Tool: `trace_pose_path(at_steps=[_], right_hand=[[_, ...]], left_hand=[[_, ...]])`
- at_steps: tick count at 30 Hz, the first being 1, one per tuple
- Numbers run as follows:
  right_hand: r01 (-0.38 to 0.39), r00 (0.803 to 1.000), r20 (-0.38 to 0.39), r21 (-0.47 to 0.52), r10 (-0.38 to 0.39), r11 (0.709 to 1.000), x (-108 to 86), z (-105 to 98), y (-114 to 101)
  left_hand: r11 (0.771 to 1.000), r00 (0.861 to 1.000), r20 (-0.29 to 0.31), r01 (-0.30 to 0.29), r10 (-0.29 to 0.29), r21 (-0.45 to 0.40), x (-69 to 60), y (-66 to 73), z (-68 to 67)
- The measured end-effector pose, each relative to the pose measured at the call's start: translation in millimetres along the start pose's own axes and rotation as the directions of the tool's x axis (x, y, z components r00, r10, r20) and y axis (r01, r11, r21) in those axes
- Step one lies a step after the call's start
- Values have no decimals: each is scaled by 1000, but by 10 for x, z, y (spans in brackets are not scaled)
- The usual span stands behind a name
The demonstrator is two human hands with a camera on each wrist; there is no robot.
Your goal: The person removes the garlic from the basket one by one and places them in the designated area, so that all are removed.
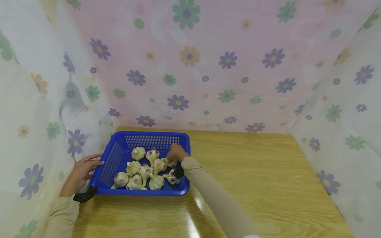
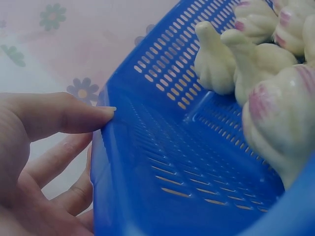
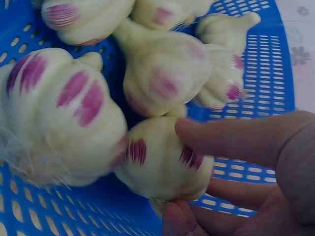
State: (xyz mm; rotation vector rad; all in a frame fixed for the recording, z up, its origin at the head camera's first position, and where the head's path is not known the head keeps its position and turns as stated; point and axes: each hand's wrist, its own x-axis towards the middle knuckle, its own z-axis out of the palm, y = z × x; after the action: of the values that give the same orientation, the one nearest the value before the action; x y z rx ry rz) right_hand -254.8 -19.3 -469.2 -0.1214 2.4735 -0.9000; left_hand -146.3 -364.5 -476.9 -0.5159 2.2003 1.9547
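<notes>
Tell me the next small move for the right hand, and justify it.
Probably lift the cream-coloured, purple-streaked, rounded garlic bulb slightly, straight up: the right hand already pinches it, other bulbs lie close beside it, and the left hand holds the blue, rectangular plastic basket at its edge, which may help steady it.

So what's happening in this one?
A person has both hands at a blue basket of garlic on a wooden table. The left hand holds its left rim. The right hand grips one bulb at the right side; whether it is lifted is unclear. The other bulbs lie inside.
</notes>
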Motion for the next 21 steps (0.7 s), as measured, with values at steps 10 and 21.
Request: trace_pose_path(at_steps=[10, 21], right_hand=[[-6, 1000, 27, 5, 6, 1000, -28, 92, 37], [286, 951, -115, -22, -287, 958, -119, -94, -4]], left_hand=[[998, 1000, 12, 17, -18, 53, -6, -13, 21], [1000, 999, 26, 21, -21, -18, -21, 19, -8]])
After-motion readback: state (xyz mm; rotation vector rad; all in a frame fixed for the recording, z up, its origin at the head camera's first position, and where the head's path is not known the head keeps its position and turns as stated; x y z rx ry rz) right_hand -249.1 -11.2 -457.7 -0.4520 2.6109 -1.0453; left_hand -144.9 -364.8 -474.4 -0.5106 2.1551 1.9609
